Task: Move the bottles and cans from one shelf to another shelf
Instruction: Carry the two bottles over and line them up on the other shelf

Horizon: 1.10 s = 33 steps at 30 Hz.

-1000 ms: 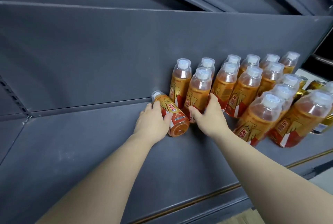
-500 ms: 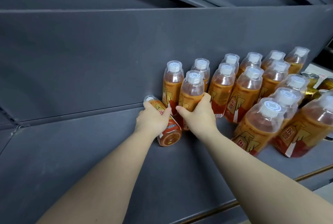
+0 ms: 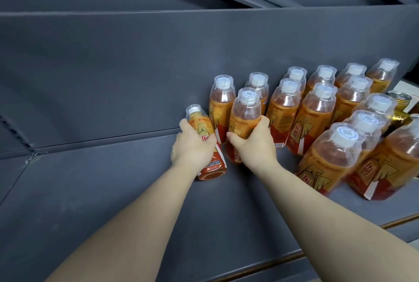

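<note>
I have the left hand (image 3: pixel 192 147) curled round a tilted bottle (image 3: pixel 212 166) near the back of the shelf (image 3: pixel 108 195), the right hand (image 3: pixel 255 147) clasping an upright bottle (image 3: pixel 246 114) beside it; pulling either carelessly could topple the packed neighbours (image 3: pixel 315 118).

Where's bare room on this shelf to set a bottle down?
Bare shelf: left of the left hand and its tilted bottle, back to the rear panel, and between the forearms. Right of the right hand, bottles and cans crowd.
</note>
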Tool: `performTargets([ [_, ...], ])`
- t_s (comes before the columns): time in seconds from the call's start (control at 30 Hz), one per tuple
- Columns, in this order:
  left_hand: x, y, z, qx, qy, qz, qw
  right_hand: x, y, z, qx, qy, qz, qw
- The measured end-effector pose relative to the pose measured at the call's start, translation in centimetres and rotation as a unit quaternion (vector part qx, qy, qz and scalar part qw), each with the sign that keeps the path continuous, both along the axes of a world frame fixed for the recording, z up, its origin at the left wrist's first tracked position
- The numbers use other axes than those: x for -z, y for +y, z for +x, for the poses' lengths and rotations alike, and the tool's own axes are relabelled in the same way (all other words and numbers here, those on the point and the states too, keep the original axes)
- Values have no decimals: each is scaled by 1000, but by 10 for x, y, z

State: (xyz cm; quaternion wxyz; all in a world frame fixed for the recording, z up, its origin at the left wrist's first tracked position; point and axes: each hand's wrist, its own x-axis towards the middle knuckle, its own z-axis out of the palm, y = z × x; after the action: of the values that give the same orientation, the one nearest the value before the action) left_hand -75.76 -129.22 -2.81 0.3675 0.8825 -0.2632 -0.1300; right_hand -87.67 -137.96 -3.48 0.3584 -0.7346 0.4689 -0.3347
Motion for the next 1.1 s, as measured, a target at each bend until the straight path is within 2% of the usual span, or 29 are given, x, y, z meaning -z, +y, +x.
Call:
performTargets([
  [0.17, -7, 19, 0, 31, -19, -103, 994, -4, 5, -5, -15, -7, 8, 1000],
  [0.33, 1, 37, -5, 53, -26, -165, 985, -5, 14, -11, -30, -15, 7, 999],
  [0.6, 17, 55, -17, 102, -19, -158, 982, -2, 25, -20, -57, -22, 3, 998],
  [1.1, 23, 65, -17, 89, 10, -156, 984, 4, 29, -12, -39, -14, 2, 999],
])
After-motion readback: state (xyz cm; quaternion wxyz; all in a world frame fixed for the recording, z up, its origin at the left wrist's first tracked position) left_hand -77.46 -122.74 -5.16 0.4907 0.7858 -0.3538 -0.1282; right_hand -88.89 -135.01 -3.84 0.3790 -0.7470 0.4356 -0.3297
